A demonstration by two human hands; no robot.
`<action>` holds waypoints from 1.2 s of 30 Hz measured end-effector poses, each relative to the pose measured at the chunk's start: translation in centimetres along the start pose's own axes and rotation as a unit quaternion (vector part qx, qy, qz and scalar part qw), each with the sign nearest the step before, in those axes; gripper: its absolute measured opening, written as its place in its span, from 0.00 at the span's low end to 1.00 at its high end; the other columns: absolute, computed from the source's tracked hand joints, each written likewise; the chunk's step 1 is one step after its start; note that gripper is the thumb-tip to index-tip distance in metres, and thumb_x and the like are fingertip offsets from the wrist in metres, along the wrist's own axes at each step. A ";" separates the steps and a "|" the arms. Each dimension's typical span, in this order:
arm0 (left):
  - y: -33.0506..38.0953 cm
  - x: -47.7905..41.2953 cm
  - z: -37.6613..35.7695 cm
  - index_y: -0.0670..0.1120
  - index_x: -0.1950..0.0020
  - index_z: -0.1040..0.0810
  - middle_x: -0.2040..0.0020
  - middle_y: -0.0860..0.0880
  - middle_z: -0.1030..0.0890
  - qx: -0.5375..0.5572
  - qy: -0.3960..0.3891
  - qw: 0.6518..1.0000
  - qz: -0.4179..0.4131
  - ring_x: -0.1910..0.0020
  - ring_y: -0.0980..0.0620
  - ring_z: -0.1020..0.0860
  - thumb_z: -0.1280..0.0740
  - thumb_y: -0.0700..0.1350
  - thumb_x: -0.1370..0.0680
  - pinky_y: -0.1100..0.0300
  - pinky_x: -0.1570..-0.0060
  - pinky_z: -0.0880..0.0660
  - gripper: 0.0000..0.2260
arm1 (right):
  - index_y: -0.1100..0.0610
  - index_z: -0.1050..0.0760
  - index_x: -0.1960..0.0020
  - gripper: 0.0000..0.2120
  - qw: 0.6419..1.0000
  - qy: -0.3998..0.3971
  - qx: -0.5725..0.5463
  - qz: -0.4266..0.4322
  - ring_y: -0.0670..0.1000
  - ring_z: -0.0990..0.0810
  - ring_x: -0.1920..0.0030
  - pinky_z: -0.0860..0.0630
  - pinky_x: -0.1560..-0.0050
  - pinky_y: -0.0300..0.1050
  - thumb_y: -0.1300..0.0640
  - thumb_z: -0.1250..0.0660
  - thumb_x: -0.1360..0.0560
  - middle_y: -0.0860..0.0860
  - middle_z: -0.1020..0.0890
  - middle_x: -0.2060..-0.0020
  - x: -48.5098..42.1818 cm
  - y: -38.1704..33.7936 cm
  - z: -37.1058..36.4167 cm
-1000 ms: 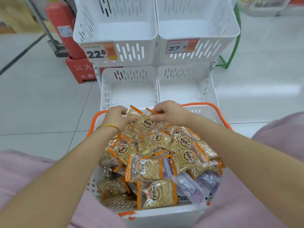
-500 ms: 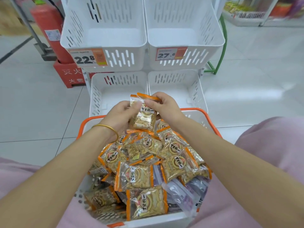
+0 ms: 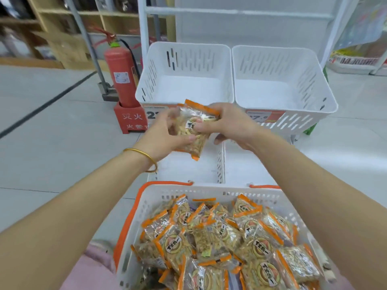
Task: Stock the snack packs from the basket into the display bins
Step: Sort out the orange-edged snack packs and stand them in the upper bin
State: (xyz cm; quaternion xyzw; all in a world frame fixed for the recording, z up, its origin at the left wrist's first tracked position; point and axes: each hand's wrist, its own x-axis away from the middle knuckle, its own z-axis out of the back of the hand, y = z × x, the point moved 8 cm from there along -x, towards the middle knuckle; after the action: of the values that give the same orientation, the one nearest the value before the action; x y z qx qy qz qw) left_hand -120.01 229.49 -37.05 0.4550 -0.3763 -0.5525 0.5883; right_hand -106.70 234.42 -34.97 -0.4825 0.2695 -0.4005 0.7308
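A clear snack pack with orange edges [image 3: 191,127] is held up in the air between both hands. My left hand [image 3: 162,136] grips its left and lower side, and my right hand [image 3: 227,124] pinches its right side. The pack hangs in front of the upper left display bin [image 3: 184,59] and above the lower left bin [image 3: 188,170]. The upper right bin [image 3: 280,65] has nothing in it. Below, the white basket with orange handles [image 3: 144,201] holds several more packs [image 3: 230,239].
A red fire extinguisher [image 3: 121,78] stands in a red holder [image 3: 129,118] left of the bins. A lower right bin [image 3: 245,164] sits under my right forearm. Pink clothing [image 3: 96,262] shows at the bottom left. Wooden shelving [image 3: 62,28] lines the far left.
Both hands have lifted the pack out of the basket, up and forward to the level of the upper bins. The view has tilted up, showing the upper bins from higher.
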 end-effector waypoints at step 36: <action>0.8 2.0 0.3 0.45 0.38 0.30 0.41 0.47 0.27 0.120 0.339 0.931 -0.055 0.48 0.54 0.26 0.34 0.33 0.27 0.67 0.48 0.29 0.19 | 0.56 0.22 0.48 0.16 0.970 0.212 0.082 0.089 0.48 0.22 0.52 0.26 0.48 0.43 0.70 0.41 0.30 0.47 0.21 0.56 -1.5 -1.8 0.8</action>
State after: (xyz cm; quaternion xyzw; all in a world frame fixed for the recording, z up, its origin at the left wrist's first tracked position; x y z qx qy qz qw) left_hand -119.82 227.41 -36.33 0.7023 -0.1921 -0.3472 0.5911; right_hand -107.53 235.70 -32.96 -0.2992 0.4261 -0.4475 0.7271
